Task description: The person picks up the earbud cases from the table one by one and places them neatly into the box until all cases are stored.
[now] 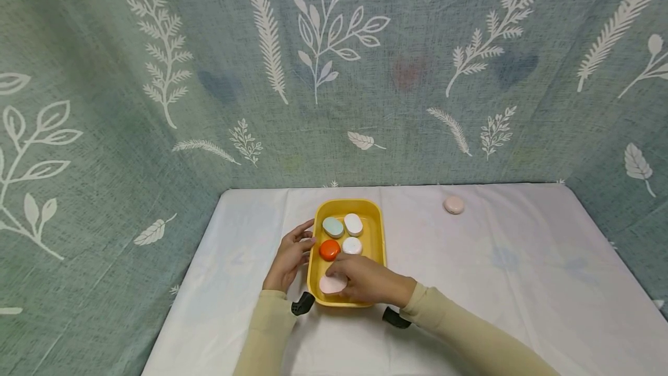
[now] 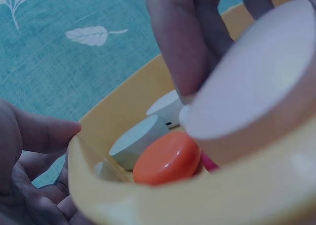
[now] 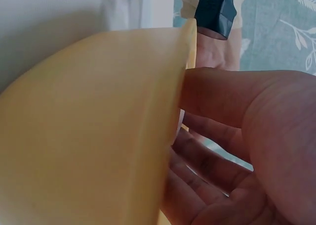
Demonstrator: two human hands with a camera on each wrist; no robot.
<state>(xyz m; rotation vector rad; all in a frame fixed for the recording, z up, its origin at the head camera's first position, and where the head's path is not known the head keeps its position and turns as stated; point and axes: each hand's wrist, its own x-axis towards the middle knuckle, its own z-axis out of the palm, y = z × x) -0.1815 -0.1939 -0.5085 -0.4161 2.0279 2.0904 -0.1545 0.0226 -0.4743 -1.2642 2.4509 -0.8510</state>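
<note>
A yellow tray (image 1: 383, 237) stands on the table with several small rounded pieces in it. My right hand (image 1: 365, 278) reaches over its near end and pinches a pale pink oval case (image 1: 331, 284), tilted on edge in the left wrist view. Behind it sit an orange round piece (image 1: 329, 250), a white round one (image 1: 352, 246), a pale green oval one (image 1: 333, 227) and a white oval one (image 1: 353, 224). At the tray's left side, my left hand (image 1: 291, 254) touches the rim with a fingertip; its other fingers lie outside the wall.
A pale pink round piece (image 1: 454, 205) lies apart near the table's back edge, right of the tray. White cloth (image 1: 501, 283) covers the table. A green leaf-patterned curtain (image 1: 334, 149) stands behind and at both sides.
</note>
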